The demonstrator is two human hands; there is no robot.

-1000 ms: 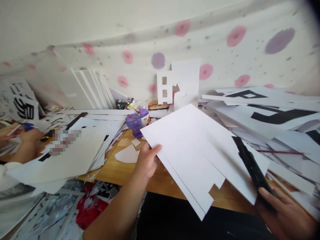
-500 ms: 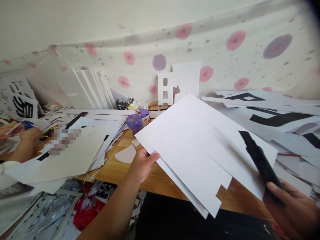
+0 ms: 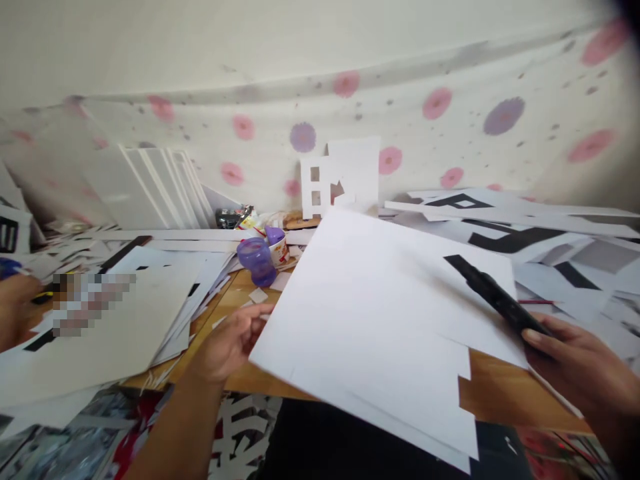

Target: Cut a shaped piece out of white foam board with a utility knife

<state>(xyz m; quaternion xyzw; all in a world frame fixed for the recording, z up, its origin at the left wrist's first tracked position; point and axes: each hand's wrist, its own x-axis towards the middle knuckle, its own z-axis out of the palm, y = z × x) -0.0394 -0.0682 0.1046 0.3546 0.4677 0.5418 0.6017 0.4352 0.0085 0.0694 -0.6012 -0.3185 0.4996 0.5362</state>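
Observation:
My left hand (image 3: pixel 230 343) is at the left edge of a white foam board (image 3: pixel 370 300), its fingers curled in against that edge and partly hidden by it. The board is tilted, with a stepped notch cut in its right side; a second layer shows along its lower edge. In my right hand (image 3: pixel 570 353) is a black utility knife (image 3: pixel 493 293), its flat dark end pointing up and left above the white sheets. A purple cup (image 3: pixel 257 260) stands beyond my left hand.
White sheets with black lettering (image 3: pixel 515 237) are piled at the right. At left lies a stack of boards (image 3: pixel 150 317), near another person's hand (image 3: pixel 17 300). White panels (image 3: pixel 155 190) lean on the wall. Scraps fill the space below the wooden table (image 3: pixel 495 390).
The white board has turned and come lower and nearer. My left thumb no longer lies on top of it. The knife has tilted flatter. The whole view has shifted.

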